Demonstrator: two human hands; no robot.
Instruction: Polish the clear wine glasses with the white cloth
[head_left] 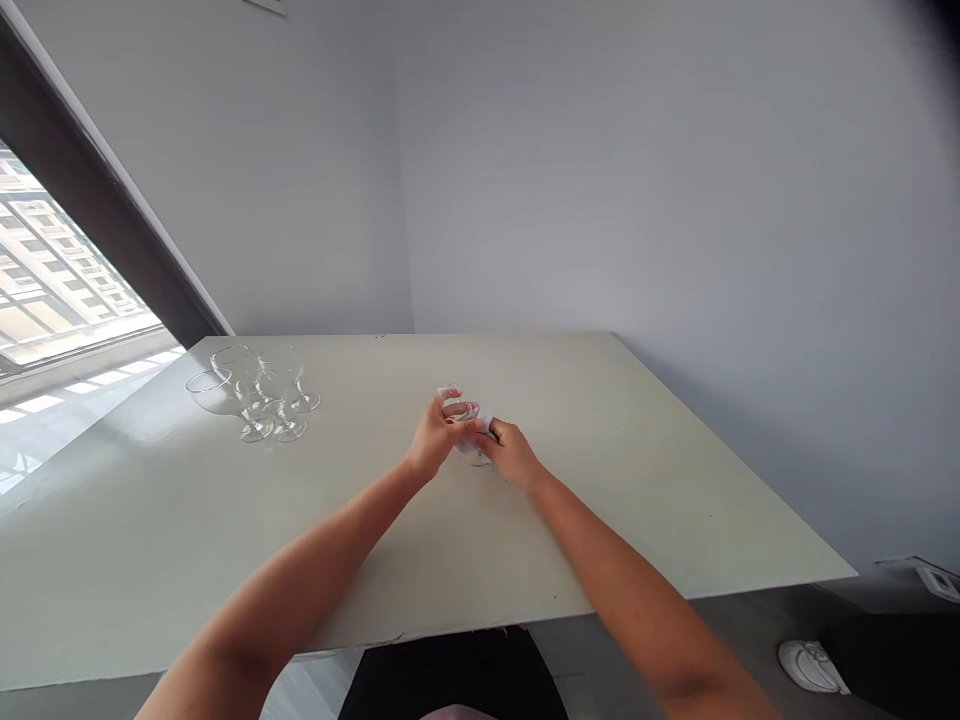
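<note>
My left hand (442, 430) is wrapped round the bowl of a clear stemmed glass (481, 461), which leans over the middle of the table. Its rim shows beyond my fingers, and its foot comes out below my hands. Pinched in my right hand (514, 452) is a thin whitish cloth or tissue (486, 424), pressed against the glass beside my left fingers. Fingers cover much of the glass and of the whitish piece, so its full shape is hidden.
Several clear stemmed glasses (277, 392) stand close together at the table's left. The pale table (637, 520) reaches back to grey walls (600, 180). A window (60, 270) is at left. Another person's shoe (811, 667) shows on the floor at lower right.
</note>
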